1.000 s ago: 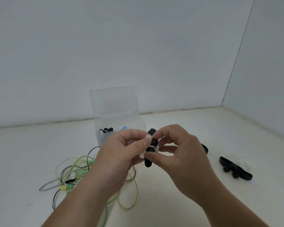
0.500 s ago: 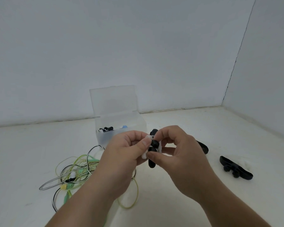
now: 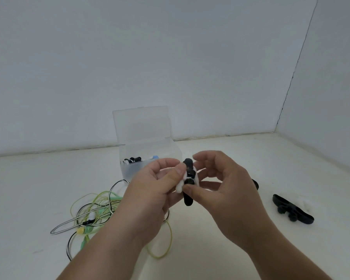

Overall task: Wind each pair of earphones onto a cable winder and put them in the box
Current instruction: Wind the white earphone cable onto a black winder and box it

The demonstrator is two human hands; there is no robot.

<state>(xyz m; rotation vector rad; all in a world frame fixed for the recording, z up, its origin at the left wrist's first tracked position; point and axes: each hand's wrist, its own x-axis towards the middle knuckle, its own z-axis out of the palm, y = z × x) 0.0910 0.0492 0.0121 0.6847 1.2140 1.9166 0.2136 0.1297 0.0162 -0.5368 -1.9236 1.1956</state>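
Above the pale worktop (image 3: 200, 249), a black cable winder (image 3: 188, 200) is clamped in the grips of left hand (image 3: 150, 190) and right hand (image 3: 230, 195) alike.

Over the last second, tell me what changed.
The right hand lifted its forefinger off the top of the black winder, thumb still pinching low. The left hand keeps pinching the white earphones wound on it. Box, loose cables and spare winder unmoved.

Left hand (image 3: 156, 190), right hand (image 3: 226, 190) together, pinching cable winder (image 3: 188, 200)
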